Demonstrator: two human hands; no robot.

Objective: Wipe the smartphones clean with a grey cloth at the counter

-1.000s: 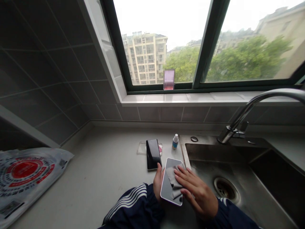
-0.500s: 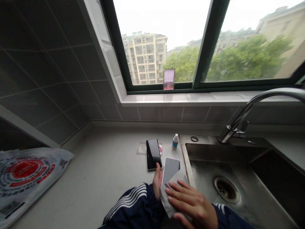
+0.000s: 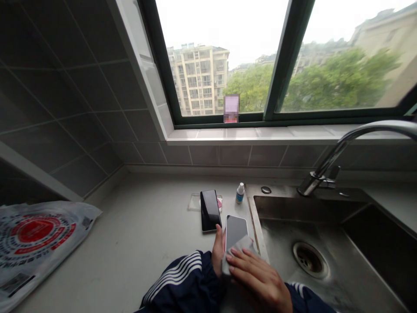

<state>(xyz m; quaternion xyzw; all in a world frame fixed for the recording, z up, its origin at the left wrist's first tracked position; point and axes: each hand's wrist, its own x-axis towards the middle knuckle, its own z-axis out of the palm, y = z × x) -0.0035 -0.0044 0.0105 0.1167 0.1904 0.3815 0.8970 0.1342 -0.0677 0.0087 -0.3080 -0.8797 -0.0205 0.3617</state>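
Centrally, the left hand [image 3: 218, 252] is grasping the white-edged phone [image 3: 236, 230] from its left side, thumb along the edge, while the right hand [image 3: 257, 276] is pressing a gray cloth [image 3: 243, 248] flat over the phone's lower part with extended fingers. The phone is lying between the two hands, its upper part showing beyond the cloth and its near end being hidden. Just beyond the left thumb, a black phone [image 3: 210, 211] is resting across a clear case [image 3: 194, 202] on the countertop [image 3: 140, 234]. A small bottle [image 3: 240, 193] is standing upright beside the sink [image 3: 276, 230].
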